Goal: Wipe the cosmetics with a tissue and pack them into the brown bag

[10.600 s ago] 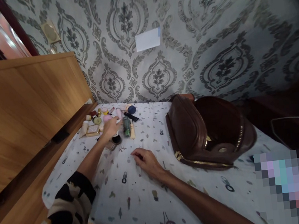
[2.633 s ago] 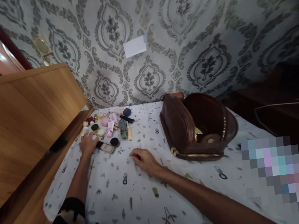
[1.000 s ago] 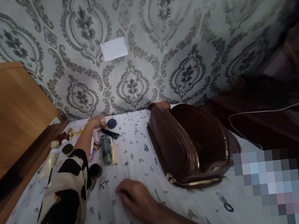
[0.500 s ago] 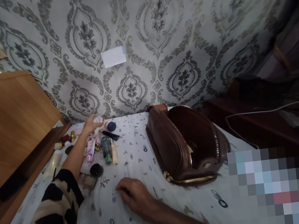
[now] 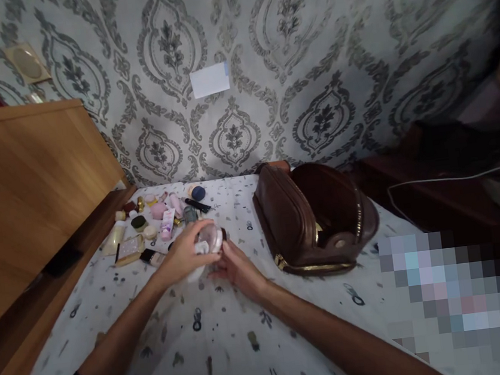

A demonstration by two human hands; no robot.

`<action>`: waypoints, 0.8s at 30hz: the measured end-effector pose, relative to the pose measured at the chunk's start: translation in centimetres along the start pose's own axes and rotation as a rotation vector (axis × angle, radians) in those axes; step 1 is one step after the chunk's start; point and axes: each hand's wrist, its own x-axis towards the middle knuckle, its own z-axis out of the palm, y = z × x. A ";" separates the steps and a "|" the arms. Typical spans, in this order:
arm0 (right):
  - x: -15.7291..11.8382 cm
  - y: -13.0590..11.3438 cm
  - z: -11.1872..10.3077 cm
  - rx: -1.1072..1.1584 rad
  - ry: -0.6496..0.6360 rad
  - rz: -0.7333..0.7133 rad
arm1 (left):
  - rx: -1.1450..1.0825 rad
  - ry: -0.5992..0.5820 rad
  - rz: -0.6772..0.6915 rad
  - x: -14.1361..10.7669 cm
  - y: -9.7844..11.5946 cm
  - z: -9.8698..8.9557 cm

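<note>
My left hand [image 5: 184,256] is closed round a small clear round jar [image 5: 210,238] with a pale pinkish look, held above the sheet. My right hand [image 5: 241,271] meets the jar from the right, its thumb and fingertips against the jar's lower right side; part of the grip is blurred. Just behind my hands lie cosmetics: a pink-and-white tube [image 5: 168,223], a dark green tube [image 5: 190,214] partly hidden, a black tube [image 5: 197,205] and a jar with a dark blue lid [image 5: 197,193].
An open brown leather bag [image 5: 286,219] with gold zips stands to the right. A wooden panel [image 5: 38,193] borders the bed on the left. The patterned wall [image 5: 262,96] rises behind. A white cable [image 5: 456,177] runs over dark things at the right, where a patch is pixelated.
My left hand has brought the clear jar from the back of the cosmetics towards me. My right hand has lifted from the sheet to meet it. The view has shifted left.
</note>
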 end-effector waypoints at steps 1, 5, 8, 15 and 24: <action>-0.1 -0.1 0.1 0.060 -0.012 0.026 | 0.038 0.000 0.006 -0.7 0.2 0.5; -1.0 -0.3 0.1 0.208 0.012 0.142 | 0.022 -0.017 -0.031 -2.2 0.0 0.5; -2.1 -0.2 0.0 0.246 0.036 0.195 | -0.071 0.077 -0.051 -2.7 0.2 -0.3; -3.2 0.9 0.5 0.244 0.057 0.184 | 0.065 0.210 0.237 -3.9 3.4 3.3; -3.4 0.3 0.0 0.219 0.041 0.148 | 0.112 0.177 0.215 -3.5 1.4 5.0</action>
